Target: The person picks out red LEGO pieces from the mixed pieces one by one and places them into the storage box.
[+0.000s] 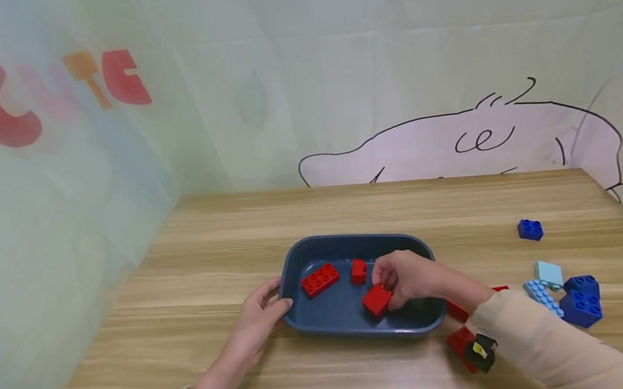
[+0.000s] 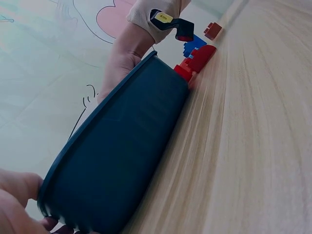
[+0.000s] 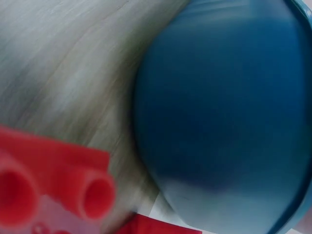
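Right of centre in the head view, the right hand [image 1: 408, 275] pinches a red block [image 1: 375, 300] in its fingers, at their lower left, inside the blue tray [image 1: 329, 312]. At the tray's left end, the left hand [image 1: 259, 317] grips the rim between thumb and fingers.

Right of centre in the head view, the right forearm [image 1: 460, 287] hides so much of a red piece [image 1: 457, 310] from me that I can't tell its shape, while the tray [image 3: 219, 112] runs off the right wrist view's right edge.
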Demonstrator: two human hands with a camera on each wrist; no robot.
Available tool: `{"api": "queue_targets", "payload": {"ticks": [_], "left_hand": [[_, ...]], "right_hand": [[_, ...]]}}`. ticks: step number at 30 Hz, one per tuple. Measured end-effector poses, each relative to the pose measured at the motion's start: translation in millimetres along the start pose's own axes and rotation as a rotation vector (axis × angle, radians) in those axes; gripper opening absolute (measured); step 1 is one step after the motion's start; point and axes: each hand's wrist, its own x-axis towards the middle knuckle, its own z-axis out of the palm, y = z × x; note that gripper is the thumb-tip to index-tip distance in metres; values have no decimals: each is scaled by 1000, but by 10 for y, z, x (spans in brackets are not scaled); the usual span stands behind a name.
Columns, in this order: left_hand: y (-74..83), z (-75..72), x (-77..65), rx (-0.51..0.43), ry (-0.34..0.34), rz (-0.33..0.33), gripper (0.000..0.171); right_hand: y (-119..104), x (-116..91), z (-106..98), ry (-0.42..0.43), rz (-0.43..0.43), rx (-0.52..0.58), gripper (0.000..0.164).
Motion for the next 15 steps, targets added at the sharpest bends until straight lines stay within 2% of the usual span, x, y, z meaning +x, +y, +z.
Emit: {"api": "queue_targets", "payload": {"ticks": [10,15], "left_hand": [[-15,1,6,-12,18,7,51],[-24,-2,9,-18,14,9,50]], "right_hand": [[15,15,38,10,52,-40,35],[8,13,44,8,44,-68,34]]}}
